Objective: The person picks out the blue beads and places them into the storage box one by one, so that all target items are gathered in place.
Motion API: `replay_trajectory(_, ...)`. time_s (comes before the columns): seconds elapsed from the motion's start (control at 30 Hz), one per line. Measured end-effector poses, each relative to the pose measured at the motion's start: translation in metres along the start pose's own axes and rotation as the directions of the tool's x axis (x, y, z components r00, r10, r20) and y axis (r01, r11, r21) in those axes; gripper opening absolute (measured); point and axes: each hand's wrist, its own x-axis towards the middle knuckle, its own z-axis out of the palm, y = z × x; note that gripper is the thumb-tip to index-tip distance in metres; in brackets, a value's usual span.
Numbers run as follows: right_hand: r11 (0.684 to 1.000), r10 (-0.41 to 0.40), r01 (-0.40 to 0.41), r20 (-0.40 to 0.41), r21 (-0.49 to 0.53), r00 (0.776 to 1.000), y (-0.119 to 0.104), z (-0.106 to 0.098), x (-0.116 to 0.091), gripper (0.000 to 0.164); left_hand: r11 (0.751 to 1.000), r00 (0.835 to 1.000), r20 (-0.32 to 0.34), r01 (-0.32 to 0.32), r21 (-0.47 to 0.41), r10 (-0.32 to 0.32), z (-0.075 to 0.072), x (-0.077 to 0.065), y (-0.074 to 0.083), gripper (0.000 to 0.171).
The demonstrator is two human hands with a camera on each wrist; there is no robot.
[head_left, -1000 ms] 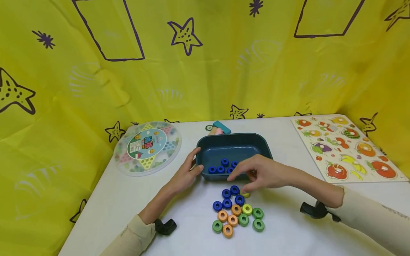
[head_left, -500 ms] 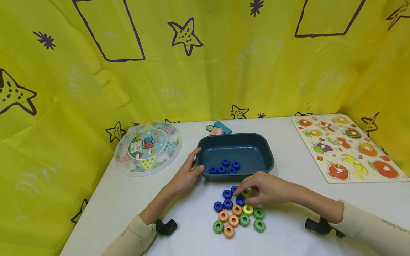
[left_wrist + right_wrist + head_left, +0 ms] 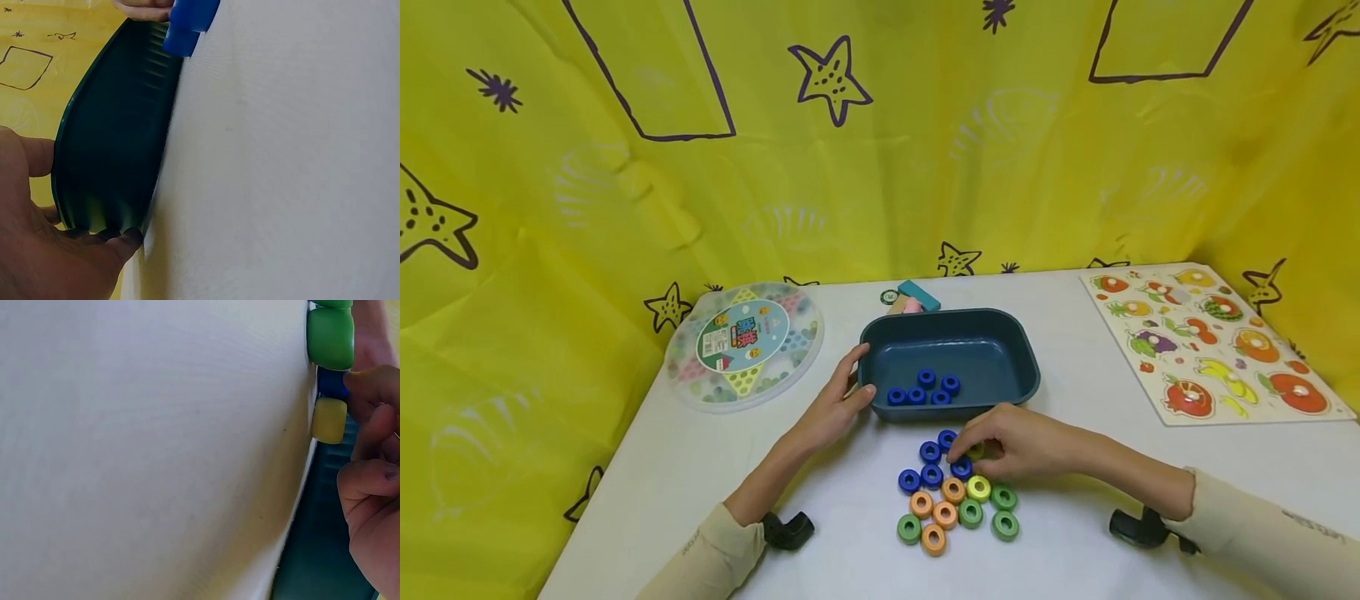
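A dark teal rectangular tub (image 3: 955, 410) stands on the table with several blue ring-shaped beads (image 3: 927, 379) inside, near its front left. My left hand (image 3: 835, 408) holds the tub's left end, thumb at the front corner; the left wrist view shows the fingers around that end (image 3: 62, 244). In front of the tub lie loose beads in blue, orange (image 3: 944, 515), green (image 3: 1005, 525) and yellow (image 3: 978, 488). My right hand (image 3: 1026, 442) pinches a blue bead (image 3: 961, 467) among them. Its fingers partly cover a second yellow bead (image 3: 975, 451), seen beside the blue one in the right wrist view.
A round board-game case (image 3: 745, 346) lies at the back left. At the back right is a fruit puzzle board (image 3: 1210, 350). Small blocks, one of them teal (image 3: 919, 295), sit behind the tub. A yellow patterned curtain (image 3: 880, 167) hangs around the table.
My right hand has moved down from over the tub's front edge to the loose beads and now pinches a blue one. My left hand stays on the tub.
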Motion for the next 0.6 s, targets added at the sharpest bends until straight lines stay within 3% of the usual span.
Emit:
replay_trajectory(0.17, 1.0, 0.003, -0.003, 0.011, -0.022, 1.0, 0.0, -0.001, 0.0, 0.029, 1.0, 1.0, 0.022, -0.007, 0.01, 0.007, 0.0, -0.007, 0.022, 0.06)
replay_trajectory(0.27, 1.0, 0.005, -0.004, 0.015, -0.018, 1.0, 0.0, 0.0, 0.0, 0.029, 1.0, 1.0, 0.018, -0.012, 0.016, 0.011, 0.0, -0.009, 0.025, 0.06)
replay_trajectory(0.4, 1.0, 0.004, -0.004, 0.022, -0.009, 1.0, 0.0, 0.002, 0.0, 0.029, 1.0, 1.0, 0.013, -0.012, 0.019, 0.012, 0.0, -0.008, 0.022, 0.06)
replay_trajectory(0.6, 1.0, 0.015, -0.015, 0.011, -0.021, 1.0, -0.004, 0.0, -0.002, 0.028, 1.0, 1.0, -0.009, -0.008, 0.011, 0.008, 0.001, 0.002, -0.004, 0.061)
